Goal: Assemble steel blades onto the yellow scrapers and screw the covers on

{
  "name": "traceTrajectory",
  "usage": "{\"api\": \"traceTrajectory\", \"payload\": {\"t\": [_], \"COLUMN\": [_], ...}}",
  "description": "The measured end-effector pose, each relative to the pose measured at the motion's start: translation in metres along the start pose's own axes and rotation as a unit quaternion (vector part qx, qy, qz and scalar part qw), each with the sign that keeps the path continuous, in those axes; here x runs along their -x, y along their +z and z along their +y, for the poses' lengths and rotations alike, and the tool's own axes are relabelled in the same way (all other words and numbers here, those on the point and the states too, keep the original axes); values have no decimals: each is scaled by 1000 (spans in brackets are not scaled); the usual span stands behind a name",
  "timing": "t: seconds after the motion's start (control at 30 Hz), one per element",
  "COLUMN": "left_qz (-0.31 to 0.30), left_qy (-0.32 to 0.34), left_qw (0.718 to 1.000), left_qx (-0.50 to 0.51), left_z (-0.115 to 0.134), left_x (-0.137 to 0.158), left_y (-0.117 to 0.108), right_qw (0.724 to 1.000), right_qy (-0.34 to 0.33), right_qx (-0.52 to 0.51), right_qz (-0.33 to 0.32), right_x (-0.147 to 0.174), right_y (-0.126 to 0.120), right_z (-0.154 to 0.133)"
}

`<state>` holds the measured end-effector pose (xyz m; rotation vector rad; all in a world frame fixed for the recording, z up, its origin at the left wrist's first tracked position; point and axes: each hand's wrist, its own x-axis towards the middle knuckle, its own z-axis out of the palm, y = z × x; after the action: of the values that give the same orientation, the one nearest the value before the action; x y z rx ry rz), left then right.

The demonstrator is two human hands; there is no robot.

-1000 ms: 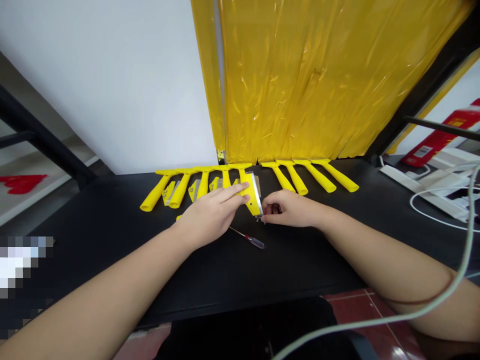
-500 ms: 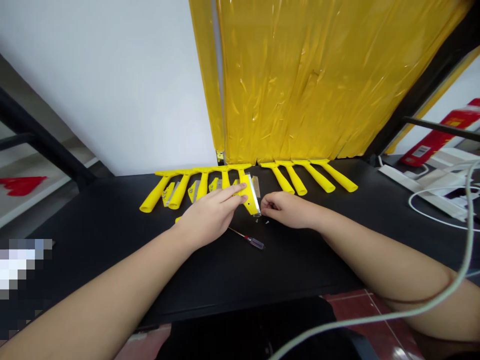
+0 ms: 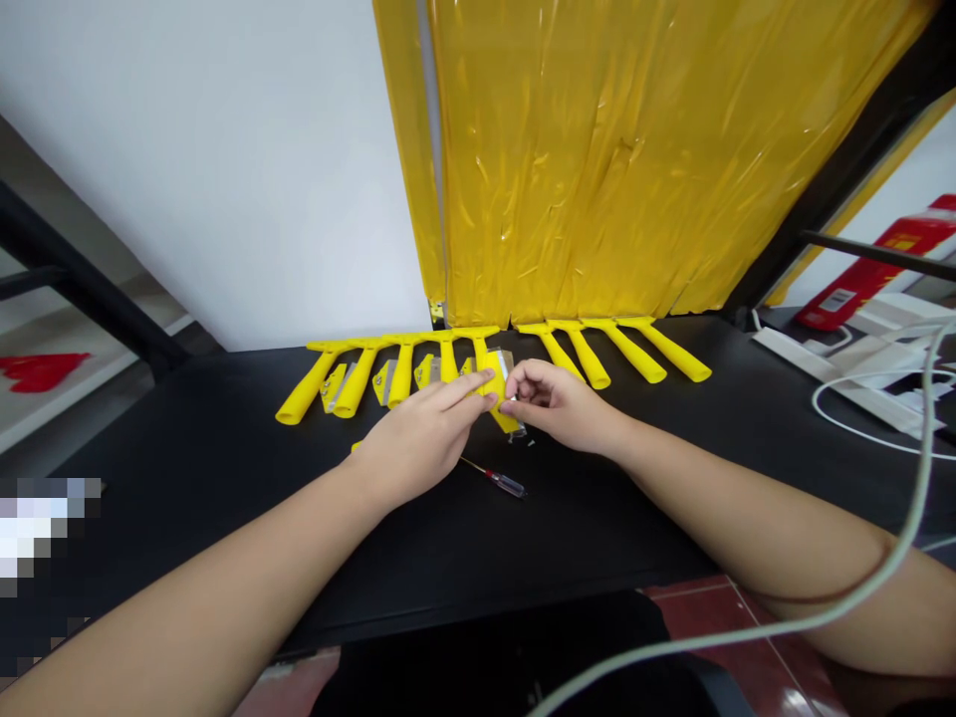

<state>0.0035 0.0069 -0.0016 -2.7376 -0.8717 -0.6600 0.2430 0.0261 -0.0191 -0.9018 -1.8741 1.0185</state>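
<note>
My left hand (image 3: 422, 438) is closed over a yellow scraper (image 3: 502, 416), its fingertips pressing on the flat head. Most of the scraper's handle is hidden under that palm. A metal blade strip runs along the right edge of the head. My right hand (image 3: 557, 403) has thumb and forefinger pinched together at the face of the head; whatever small thing they hold is hidden. Just below the head lies a tiny screw (image 3: 531, 443). A screwdriver (image 3: 508, 485) with a clear handle rests on the black table, its shaft reaching toward my left hand.
Several yellow scraper handles (image 3: 303, 388) stand in a row along the back, some with bladed heads (image 3: 384, 382) between them. More yellow handles (image 3: 640, 356) lie at back right. A white cable (image 3: 747, 634) crosses the lower right. A red bottle (image 3: 873, 264) is at far right.
My right hand has moved left and slightly up, from beside the blade edge onto the scraper's head. My left hand stays on the scraper.
</note>
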Motion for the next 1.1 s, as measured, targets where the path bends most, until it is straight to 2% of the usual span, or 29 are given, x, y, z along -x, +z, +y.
{"api": "traceTrajectory", "payload": {"t": [0.2,0.43,0.6,0.8,1.1], "left_qz": [13,14,20,29,-6], "left_qy": [-3,-12,-22,-10,14], "left_qw": [1000,1000,1000,1000,1000], "left_qx": [-3,-5,-5,1,6], "left_z": [2,3,4,2,1], "left_x": [1,1,1,2,2], "left_y": [0,2,3,3,1], "right_qw": [990,958,955,958,959], "right_qy": [68,171,172,168,175], "right_qx": [-120,-227,-240,-232,-222], "right_qz": [4,-20,-10,21,18], "right_x": [-1,-1,-1,-5,-6], "right_y": [7,12,16,9,4], "right_z": [3,3,0,-2,-5]}}
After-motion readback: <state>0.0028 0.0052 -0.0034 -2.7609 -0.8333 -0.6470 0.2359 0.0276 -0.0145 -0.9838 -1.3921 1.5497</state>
